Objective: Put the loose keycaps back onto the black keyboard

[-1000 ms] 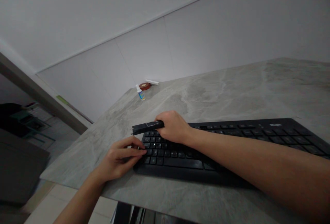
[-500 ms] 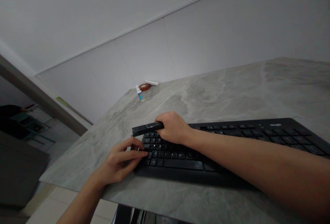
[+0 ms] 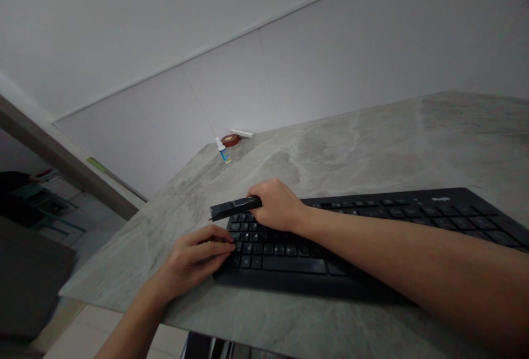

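A black keyboard (image 3: 295, 264) lies across the grey marbled desk in front of me. My left hand (image 3: 194, 260) is at its left end, fingers closed on the edge and touching the leftmost keys. Crossing above the keyboard, my right hand (image 3: 276, 205) is wrapped round a slim black cleaning brush (image 3: 233, 207). The brush points left, its wide end in the air beyond the upper left corner of the keyboard. Its bristles are too dark to make out clearly. My right forearm hides many of the middle keys.
Near the wall at the back of the desk (image 3: 330, 150) stand a small spray bottle (image 3: 223, 152), a round reddish-brown object (image 3: 230, 140) and a white strip (image 3: 242, 134). The desk's left edge drops towards a doorway. Dark items show below the front edge.
The view has shifted very slightly. The wide end of the brush has turned or tipped a little, while both hands keep nearly the same places.
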The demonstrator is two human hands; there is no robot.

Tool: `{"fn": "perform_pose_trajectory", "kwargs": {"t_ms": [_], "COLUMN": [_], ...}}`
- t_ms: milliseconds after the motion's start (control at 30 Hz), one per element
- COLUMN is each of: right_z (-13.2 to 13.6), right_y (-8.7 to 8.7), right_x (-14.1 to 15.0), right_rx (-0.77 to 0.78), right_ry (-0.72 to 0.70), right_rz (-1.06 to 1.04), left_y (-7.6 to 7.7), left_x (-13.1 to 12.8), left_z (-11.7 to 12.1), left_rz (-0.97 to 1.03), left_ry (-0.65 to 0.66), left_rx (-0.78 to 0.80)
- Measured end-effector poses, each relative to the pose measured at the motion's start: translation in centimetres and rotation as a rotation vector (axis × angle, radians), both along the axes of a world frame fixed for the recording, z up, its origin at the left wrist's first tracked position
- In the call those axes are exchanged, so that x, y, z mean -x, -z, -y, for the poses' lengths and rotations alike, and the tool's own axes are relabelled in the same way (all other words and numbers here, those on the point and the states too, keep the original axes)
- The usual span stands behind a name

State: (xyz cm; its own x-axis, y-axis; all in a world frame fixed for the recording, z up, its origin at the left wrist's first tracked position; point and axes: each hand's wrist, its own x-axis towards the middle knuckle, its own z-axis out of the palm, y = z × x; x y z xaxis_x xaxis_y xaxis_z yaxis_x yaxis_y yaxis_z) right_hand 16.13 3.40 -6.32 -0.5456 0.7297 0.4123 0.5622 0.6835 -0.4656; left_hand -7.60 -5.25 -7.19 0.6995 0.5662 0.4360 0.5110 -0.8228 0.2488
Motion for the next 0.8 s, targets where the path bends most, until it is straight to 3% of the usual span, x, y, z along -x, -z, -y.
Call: {"fn": "perform_pose_trajectory", "kwargs": {"t_ms": [467, 700, 800], "right_z": [-0.1, -0.1, -0.1], "right_y": [0.0, 0.1, 0.1], "right_x": [0.1, 0.0, 0.1], "right_rx": [-0.008, -0.013, -0.013], "right_ry": [0.000, 0.003, 0.005], "right_rz": [-0.018, -0.026, -0.028], "left_y": [-0.5, -0.7, -0.2], "left_x": [-0.8, -1.8, -2.6], "left_z": [0.3, 1.6, 2.4], "left_rz": [-0.003, -0.044, -0.072], "left_ry": [-0.007, 0.001, -0.069], "left_rx": [0.020, -0.108, -0.212]}}
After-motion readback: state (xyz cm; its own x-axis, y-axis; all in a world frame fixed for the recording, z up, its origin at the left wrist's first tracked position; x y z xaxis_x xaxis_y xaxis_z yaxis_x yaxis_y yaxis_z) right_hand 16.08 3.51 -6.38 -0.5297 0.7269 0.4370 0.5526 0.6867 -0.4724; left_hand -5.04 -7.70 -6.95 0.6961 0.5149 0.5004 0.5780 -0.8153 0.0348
